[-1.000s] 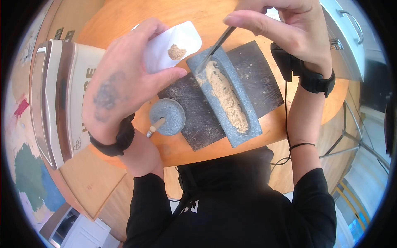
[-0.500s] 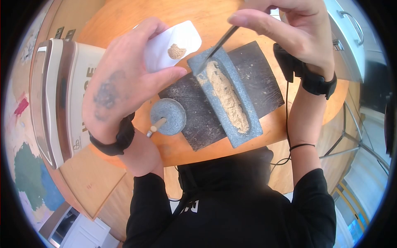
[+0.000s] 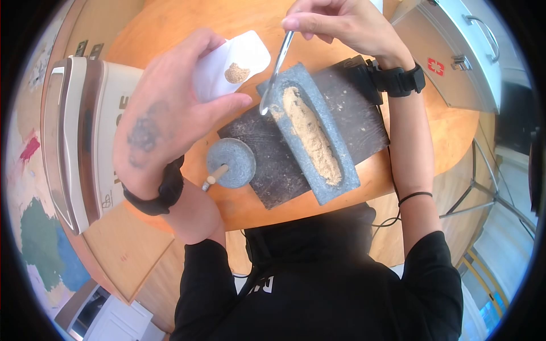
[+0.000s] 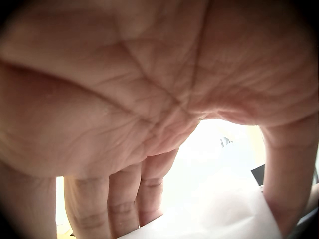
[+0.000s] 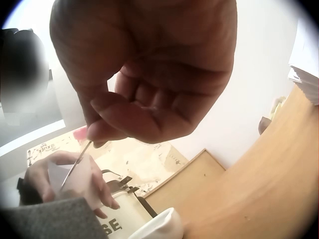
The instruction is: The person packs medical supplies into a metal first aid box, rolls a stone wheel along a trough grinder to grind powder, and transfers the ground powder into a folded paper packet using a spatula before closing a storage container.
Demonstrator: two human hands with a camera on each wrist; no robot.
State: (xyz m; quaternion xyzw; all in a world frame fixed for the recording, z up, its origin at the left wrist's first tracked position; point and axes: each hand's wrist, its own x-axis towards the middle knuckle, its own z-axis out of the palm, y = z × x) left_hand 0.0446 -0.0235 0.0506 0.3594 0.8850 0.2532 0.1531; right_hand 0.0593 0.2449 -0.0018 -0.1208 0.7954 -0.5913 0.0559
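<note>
My left hand [image 3: 165, 108] grips a white paper-like holder [image 3: 250, 51] from its left side, with a small heap of tan powder [image 3: 236, 73] on it. In the left wrist view the palm [image 4: 149, 74] arches over the white sheet [image 4: 214, 219]. Thumb and fingers of my right hand [image 3: 352, 28] pinch the top of a thin metal tool [image 3: 278, 65]. Its bent tip hangs by the upper left edge of a grey stone trough [image 3: 350, 170], beside the white holder. Tan powder [image 3: 310, 133] lies along the trough's hollow.
Under the trough lies a dark board [image 3: 364, 113] on the round wooden table [image 3: 449, 136]. A round stone piece with a short handle [image 3: 239, 162] stands left of the board. A cream case [image 3: 114, 142] is at the left, a light cabinet [image 3: 455, 62] at the upper right.
My right hand has moved left and the tool now stands more upright, its tip shifted left off the trough's end. The left hand and white holder have shifted slightly left.
</note>
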